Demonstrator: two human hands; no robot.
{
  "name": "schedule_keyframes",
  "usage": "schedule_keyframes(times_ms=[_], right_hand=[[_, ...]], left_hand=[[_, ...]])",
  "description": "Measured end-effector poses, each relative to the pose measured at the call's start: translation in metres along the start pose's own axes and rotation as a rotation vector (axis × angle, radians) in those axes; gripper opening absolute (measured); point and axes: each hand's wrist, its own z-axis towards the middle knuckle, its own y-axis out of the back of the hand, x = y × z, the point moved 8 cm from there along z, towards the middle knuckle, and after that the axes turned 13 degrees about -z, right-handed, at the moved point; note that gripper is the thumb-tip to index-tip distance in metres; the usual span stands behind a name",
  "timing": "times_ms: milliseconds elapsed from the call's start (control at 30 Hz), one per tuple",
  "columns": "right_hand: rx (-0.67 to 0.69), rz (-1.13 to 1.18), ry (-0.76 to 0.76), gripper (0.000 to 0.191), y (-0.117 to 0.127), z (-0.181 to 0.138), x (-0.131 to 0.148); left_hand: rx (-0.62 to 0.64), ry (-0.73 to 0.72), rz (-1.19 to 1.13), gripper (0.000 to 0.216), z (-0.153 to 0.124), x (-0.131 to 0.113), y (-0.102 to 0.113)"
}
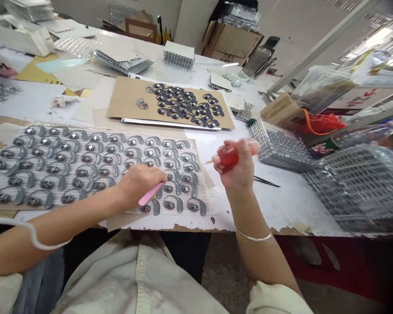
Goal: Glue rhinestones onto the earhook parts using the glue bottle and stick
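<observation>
The dark letter "M." stands on a bottle, well to the left of the left hand and farther back, and is the only text clear enough to read. Well to the right of the right hand, a white box bears red marks, and a green packet nearer that grip bears white ones; both are too blurred to make out.

One red squeeze bottle, one pink stick, one silver bangle
</observation>
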Motion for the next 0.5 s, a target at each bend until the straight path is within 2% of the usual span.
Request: schedule_keyframes(times_ms=[100, 233, 367, 500], right_hand=[[0.085, -0.05, 0.11, 0.043, -0.034, 0.001, 0.007], [0.216, -0.17, 0.248, 0.03, -0.065, -0.015, 0.003], [0.232, -0.257, 0.352, 0.021, -0.07, -0.032, 0.001], [0.172, -0.428, 0.579, 0.015, -0.071, -0.044, 0.012]], left_hand=[[0.042, -0.074, 0.089, 0.017, -0.003, -0.003, -0.014], [-0.001, -0.194, 0.143, 0.018, -0.009, -0.014, -0.019], [0.017, -0.194, 0.192, 0.02, -0.009, -0.014, -0.024], [0.02, -0.2, 0.22, 0.024, -0.007, -0.014, -0.028]])
